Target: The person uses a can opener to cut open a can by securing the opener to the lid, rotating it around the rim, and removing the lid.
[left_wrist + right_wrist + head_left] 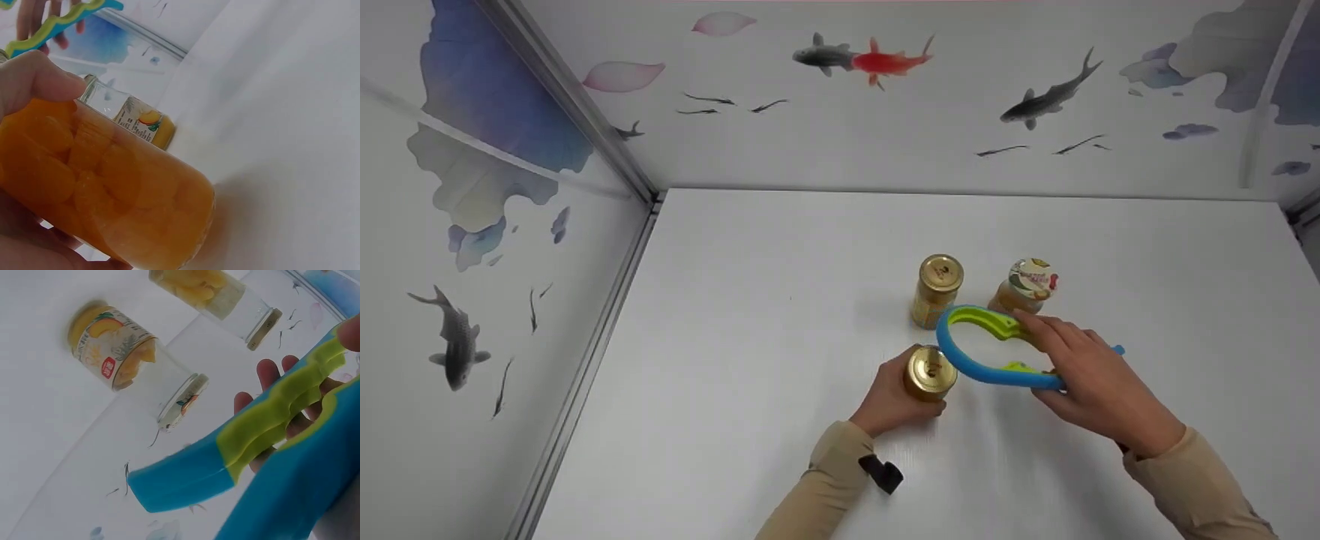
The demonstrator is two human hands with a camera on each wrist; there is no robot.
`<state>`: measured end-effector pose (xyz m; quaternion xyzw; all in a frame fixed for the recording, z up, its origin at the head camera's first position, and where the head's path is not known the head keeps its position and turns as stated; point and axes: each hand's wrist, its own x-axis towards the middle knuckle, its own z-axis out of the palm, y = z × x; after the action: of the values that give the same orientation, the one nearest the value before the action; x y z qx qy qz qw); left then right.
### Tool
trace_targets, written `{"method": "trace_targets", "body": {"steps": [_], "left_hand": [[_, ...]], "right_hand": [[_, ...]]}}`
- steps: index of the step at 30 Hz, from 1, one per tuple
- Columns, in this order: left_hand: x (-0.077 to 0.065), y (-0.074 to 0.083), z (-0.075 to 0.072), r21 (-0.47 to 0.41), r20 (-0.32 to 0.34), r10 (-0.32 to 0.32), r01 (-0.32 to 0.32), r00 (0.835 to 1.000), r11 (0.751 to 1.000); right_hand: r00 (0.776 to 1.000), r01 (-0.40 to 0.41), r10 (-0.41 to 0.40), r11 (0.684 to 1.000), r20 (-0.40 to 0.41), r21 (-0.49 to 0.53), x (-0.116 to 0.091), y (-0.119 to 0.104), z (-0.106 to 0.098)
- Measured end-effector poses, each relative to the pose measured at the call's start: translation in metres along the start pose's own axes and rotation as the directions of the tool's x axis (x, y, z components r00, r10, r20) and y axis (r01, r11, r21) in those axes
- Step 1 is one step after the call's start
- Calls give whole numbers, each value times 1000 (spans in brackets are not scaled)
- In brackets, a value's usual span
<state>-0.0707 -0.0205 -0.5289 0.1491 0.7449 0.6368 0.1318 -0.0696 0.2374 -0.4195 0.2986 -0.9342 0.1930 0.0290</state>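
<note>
My left hand [887, 401] grips a glass jar [112, 180] of orange fruit pieces, its gold lid [931, 370] facing up in the head view. My right hand [1099, 379] holds a blue jar opener [997, 373] with wavy green inner grips [270, 416]. The opener's looped end sits beside and above the gripped jar's lid, overlapping its right edge in the head view. Fingers of the right hand curl round the opener's handles, and the thumb is partly out of the right wrist view.
Just behind stands a second gold-lidded jar [936, 291] of yellow fruit. To its right is a jar with a fruit-patterned lid [1033, 280] and a peach label [109, 346]. Fish-painted walls [885, 135] border the white table [720, 337] at the back and left.
</note>
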Motion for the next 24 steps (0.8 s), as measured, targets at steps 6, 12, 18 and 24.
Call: {"method": "trace_targets", "body": {"steps": [6, 12, 18, 24], "left_hand": [[-1, -1, -2, -3, -3, -12, 12, 1000, 1000], [-2, -2, -5, 4, -24, 11, -11, 1000, 1000], [-6, -1, -10, -9, -39, 39, -40, 998, 999], [-7, -2, -14, 4, -47, 53, -53, 998, 999]], "right_hand": [[992, -66, 59, 996, 111, 63, -12, 13, -1], [950, -172, 117, 970, 290, 173, -25, 36, 9], [904, -287, 185, 931, 385, 226, -41, 64, 21], [891, -313, 228, 935, 392, 167, -55, 84, 30]]}}
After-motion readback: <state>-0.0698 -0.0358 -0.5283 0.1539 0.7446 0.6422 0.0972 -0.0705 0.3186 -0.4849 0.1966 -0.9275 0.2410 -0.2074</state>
